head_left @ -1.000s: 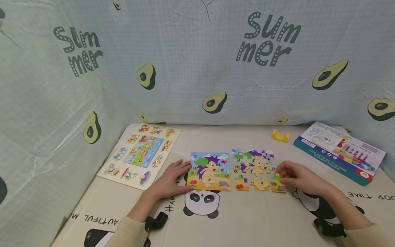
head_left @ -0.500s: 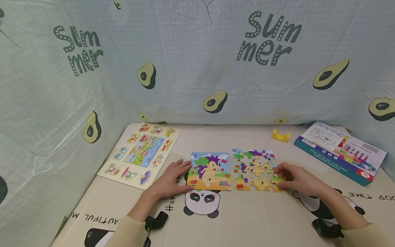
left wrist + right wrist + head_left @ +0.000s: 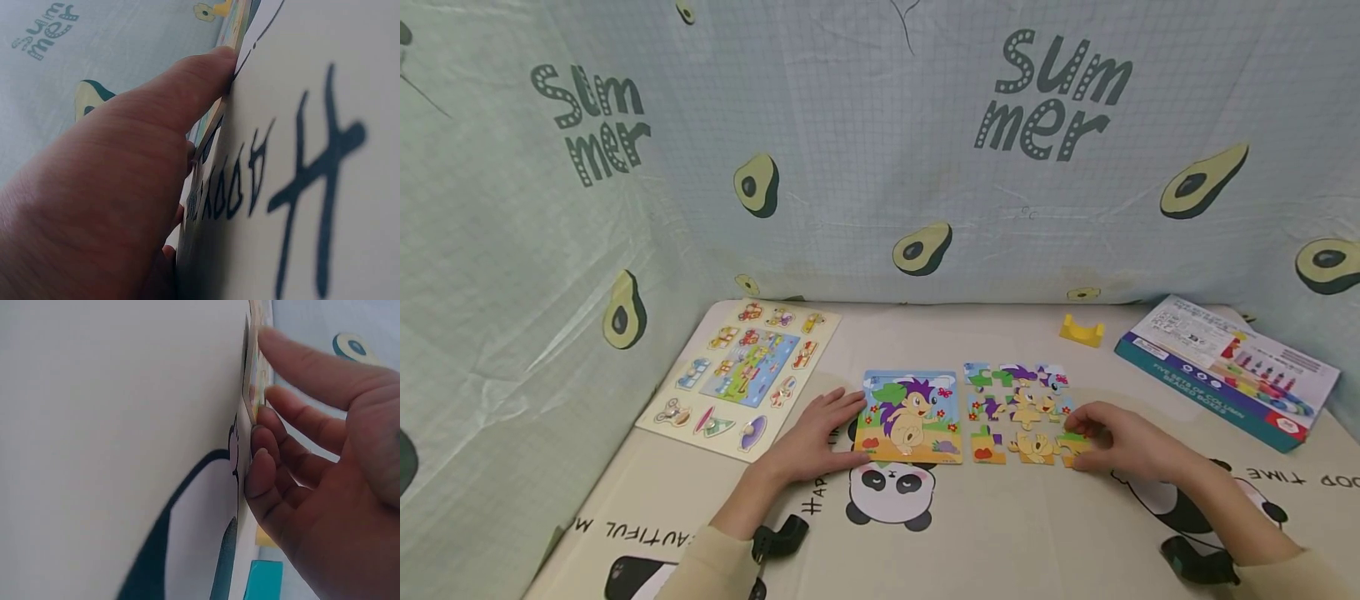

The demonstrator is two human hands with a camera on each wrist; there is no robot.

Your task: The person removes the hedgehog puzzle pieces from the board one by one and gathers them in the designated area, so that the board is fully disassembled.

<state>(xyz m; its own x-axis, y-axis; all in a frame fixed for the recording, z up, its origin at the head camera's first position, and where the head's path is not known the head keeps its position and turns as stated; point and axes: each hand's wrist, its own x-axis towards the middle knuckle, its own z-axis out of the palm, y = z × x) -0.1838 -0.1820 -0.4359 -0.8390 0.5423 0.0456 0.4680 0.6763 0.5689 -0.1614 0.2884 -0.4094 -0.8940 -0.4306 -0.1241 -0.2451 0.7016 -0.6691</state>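
Note:
My left hand (image 3: pixel 808 437) lies spread at the left side of a square hedgehog puzzle board (image 3: pixel 947 455). Its thumb touches the board's lower left corner, with the index fingertip at the left edge; in the left wrist view the thumb (image 3: pixel 187 81) meets the board's rim. To the right, cut pieces of a matching hedgehog jigsaw (image 3: pixel 1024 406) lie flat in rows with narrow gaps. At their lower right corner my right hand (image 3: pixel 1123 437) pinches a green and orange puzzle piece (image 3: pixel 1071 444) by its right side. Thumb and curled fingers hide part of that piece.
A peg puzzle board (image 3: pixel 808 333) with vehicle pieces lies at the back left. A yellow curved block (image 3: pixel 1081 331) sits behind the jigsaw pieces, and a flat teal toy box (image 3: pixel 1225 367) stands at the back right. Printed sheeting (image 3: pixel 850 125) walls the table.
My right hand has shifted slightly left, bringing the corner puzzle piece closer to its neighbours and covering more of it. My left hand and the hedgehog board have stayed put.

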